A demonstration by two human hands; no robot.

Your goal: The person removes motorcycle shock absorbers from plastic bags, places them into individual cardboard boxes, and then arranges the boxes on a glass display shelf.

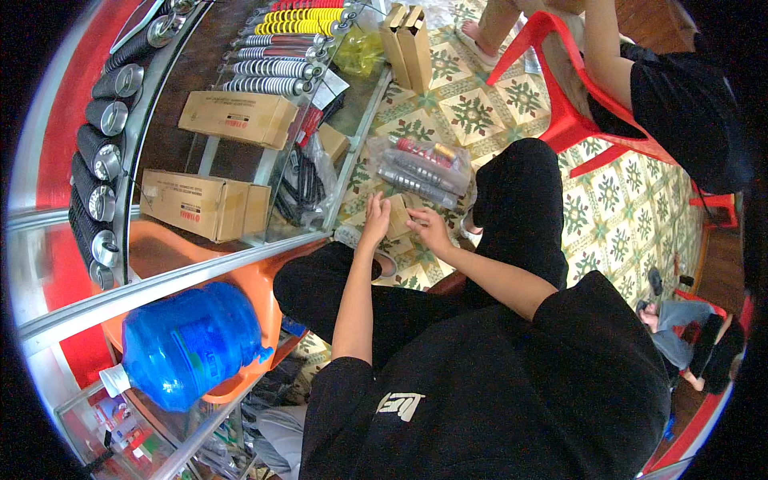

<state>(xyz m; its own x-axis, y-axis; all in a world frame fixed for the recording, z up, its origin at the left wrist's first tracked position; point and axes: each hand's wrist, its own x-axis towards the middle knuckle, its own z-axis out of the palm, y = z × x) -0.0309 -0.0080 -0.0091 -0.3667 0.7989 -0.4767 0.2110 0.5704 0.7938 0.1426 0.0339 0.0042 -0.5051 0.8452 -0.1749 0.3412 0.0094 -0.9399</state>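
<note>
Between my hands is a small brown cardboard box (398,219), held low over the patterned tile floor. My left hand (376,217) lies along its left side with the fingers stretched out. At its right edge, the bent fingers of my right hand (430,229) grip the cardboard. Just beyond the box, several coil-spring shock absorbers (423,171) lie on the floor in clear plastic wrap; one has a red spring. The underside of the box is hidden.
On my left, a glass display case (300,235) carries shock absorbers (270,69) and Yamaha cartons (207,204). A blue water jug (192,345) rests on an orange chair (273,312). Two upright cartons (407,48) stand ahead. A person sits by a red plastic chair (561,96); another person (690,336) sits far right.
</note>
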